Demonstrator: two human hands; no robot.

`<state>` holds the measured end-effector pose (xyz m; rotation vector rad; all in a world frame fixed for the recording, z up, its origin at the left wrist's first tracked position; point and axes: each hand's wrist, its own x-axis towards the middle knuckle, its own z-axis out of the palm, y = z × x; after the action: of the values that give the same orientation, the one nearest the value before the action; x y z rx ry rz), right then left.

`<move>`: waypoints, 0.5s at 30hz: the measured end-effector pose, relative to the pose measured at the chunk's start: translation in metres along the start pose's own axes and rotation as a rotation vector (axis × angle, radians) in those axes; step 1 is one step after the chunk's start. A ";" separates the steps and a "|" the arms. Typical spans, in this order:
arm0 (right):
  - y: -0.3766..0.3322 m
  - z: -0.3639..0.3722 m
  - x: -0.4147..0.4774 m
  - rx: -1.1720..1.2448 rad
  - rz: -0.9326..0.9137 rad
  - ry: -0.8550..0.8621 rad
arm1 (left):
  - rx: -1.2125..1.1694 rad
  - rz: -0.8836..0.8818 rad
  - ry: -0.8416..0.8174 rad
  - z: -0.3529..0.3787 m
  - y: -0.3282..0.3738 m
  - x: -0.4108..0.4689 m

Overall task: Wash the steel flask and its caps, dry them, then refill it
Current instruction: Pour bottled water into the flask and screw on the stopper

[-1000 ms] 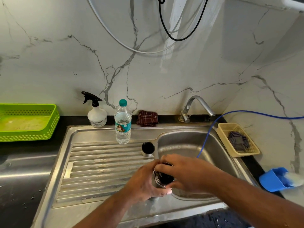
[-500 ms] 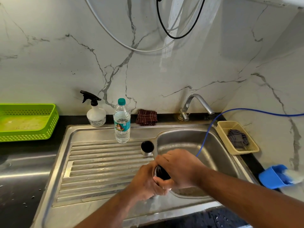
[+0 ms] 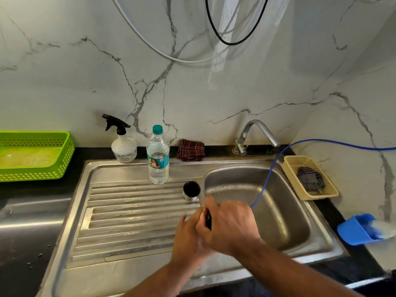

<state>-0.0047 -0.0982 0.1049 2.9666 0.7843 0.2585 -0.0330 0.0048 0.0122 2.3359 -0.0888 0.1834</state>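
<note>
My left hand (image 3: 188, 239) grips the steel flask from the left, at the drainboard's edge beside the sink basin (image 3: 267, 202); the flask body is almost wholly hidden by both hands. My right hand (image 3: 231, 226) curls over the flask's top, fingers round a black inner cap (image 3: 208, 220), of which only a dark sliver shows. A steel outer cap (image 3: 191, 191) with a black inside stands mouth-up on the drainboard just behind my hands. A plastic water bottle (image 3: 158, 159) with a teal lid stands upright further back.
A tap (image 3: 257, 131) overhangs the basin, and a blue hose (image 3: 276, 166) runs into it. A white spray bottle (image 3: 123, 145) and a folded maroon cloth (image 3: 190, 150) sit by the wall. Green basket (image 3: 36, 155) left; beige basket (image 3: 310, 179) with a cloth and blue scoop (image 3: 357, 229) right.
My right hand has turned over the flask's top and now covers the black cap almost fully. Both hands have stayed at the basin's left edge.
</note>
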 end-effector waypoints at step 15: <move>0.000 -0.041 -0.004 0.344 0.302 -0.301 | -0.229 -0.057 0.024 -0.004 -0.011 -0.014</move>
<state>-0.0154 -0.0989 0.1445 3.3200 0.3759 -0.3404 -0.0461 0.0149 0.0049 2.1054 -0.0299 0.1640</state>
